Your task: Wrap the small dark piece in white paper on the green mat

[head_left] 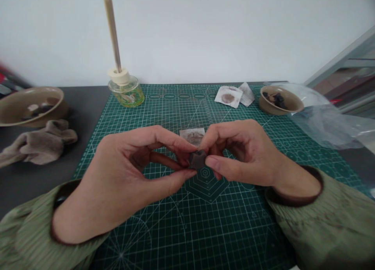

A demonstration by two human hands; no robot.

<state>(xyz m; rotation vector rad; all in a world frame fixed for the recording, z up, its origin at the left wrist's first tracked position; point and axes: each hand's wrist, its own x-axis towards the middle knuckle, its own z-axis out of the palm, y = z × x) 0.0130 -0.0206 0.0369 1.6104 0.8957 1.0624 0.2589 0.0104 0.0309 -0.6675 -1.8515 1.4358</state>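
Observation:
A small dark brown block (197, 159) is pinched between both hands above the green cutting mat (187, 223). My left hand (129, 172) grips its left side with thumb and fingertips. My right hand (240, 152) holds its right side the same way, fingers curled. Just behind the block lies a small square paper (191, 135) with a brownish stain, flat on the mat.
A reed diffuser bottle (126, 91) stands at the mat's back left. A tan bowl (29, 105) and a grey cloth (38, 143) lie far left. Stained papers (230, 95), a small bowl (279, 100) and a clear plastic bag (328, 117) sit back right.

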